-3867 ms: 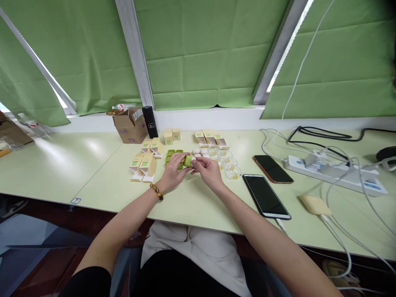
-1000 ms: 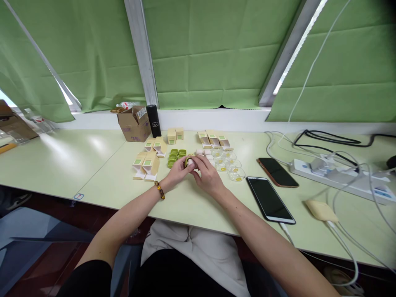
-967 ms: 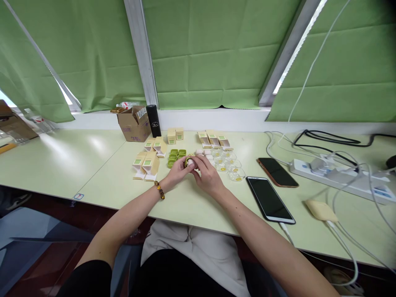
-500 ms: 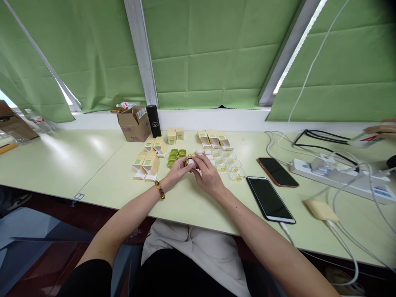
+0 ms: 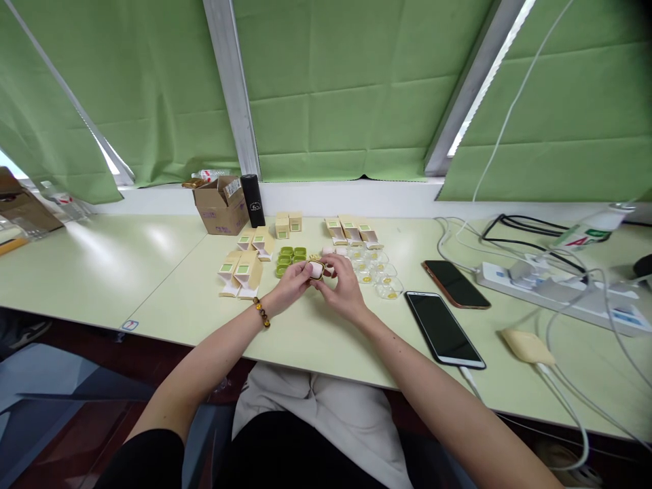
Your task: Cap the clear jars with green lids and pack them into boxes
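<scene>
Between my hands, above the table, is a small green case (image 5: 322,273) with a pale, rounded roll (image 5: 316,270) in it. My left hand (image 5: 290,286) grips the case's left side, thumb on top near the roll. Curled at the right edge are the fingers and thumb of my right hand (image 5: 343,288), which partly hide it. Just beyond my left hand sit several small green cases (image 5: 291,253). Pale rolls (image 5: 333,250) lie behind my right fingers, partly covered. To their right are several clear plastic covers (image 5: 386,280) with yellow marks.
Small open cartons (image 5: 248,269) stand at left, with more cartons (image 5: 351,231) behind. A cardboard box (image 5: 220,210) and black cylinder (image 5: 253,200) are at the back. On the right lie two phones (image 5: 445,328), a power strip (image 5: 560,292), cables and a white bottle (image 5: 591,227).
My right fingers have shifted rightward off the roll, so more of the case and roll shows. At far right, another person's hand has left the view; the white bottle now shows more fully.
</scene>
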